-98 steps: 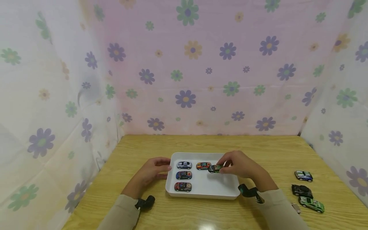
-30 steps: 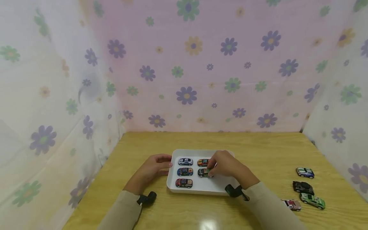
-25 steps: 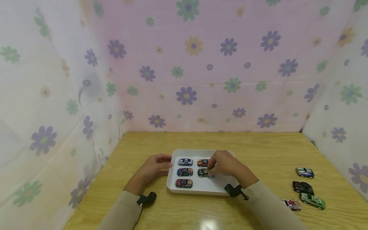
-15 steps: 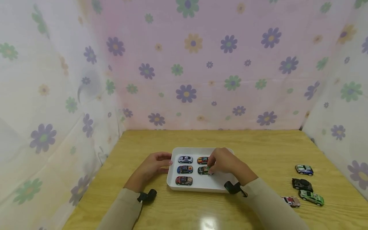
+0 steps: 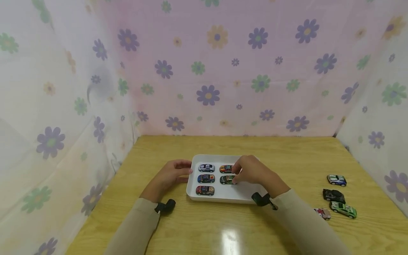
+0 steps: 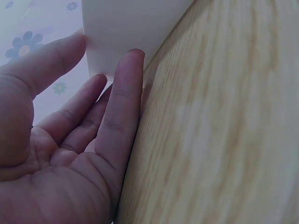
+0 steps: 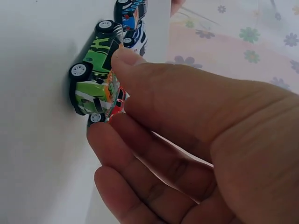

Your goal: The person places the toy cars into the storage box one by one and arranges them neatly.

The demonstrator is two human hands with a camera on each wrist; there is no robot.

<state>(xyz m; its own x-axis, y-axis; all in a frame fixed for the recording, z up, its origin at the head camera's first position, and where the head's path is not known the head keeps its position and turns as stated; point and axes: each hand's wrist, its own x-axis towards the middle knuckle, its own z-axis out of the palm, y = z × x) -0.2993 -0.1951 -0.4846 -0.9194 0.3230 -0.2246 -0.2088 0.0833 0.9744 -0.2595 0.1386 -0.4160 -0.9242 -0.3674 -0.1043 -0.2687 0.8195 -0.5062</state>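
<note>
Right hand (image 5: 255, 174) is right of centre in the head view, over the white tray (image 5: 220, 200), at the right end of the green-and-black car (image 5: 226, 180); thumb and fingers bent but spread apart, no pinch; in the right wrist view the thumb tip overlaps that car's roof edge and the index tip sits clear of it, lower down by the orange-red car (image 5: 225, 169); can't tell if the thumb actually makes contact. Green-and-black car is upright on the tray floor, near mid-tray, just below the orange-red car in the head view; left column in the tray, top to bottom: white car (image 5: 206, 168), blue car (image 5: 206, 178), red-and-beige car (image 5: 205, 190); all five lie lengthwise across the frame. Left hand (image 5: 169, 177) is at the tray's left end; fingers extended with a slight bend, tips against the outer wall in the left wrist view, not wrapped round anything. Lower right of the head view, on the wood table (image 5: 191, 230): white-and-blue car (image 5: 336, 180) uppermost, black car (image 5: 333, 195) below it, green car (image 5: 343, 209) right up against the black one, red-and-white car (image 5: 323, 213) partly hidden by the right sleeve (image 5: 302, 216); floral cloth (image 5: 178, 78) hangs behind and at both sides.
</note>
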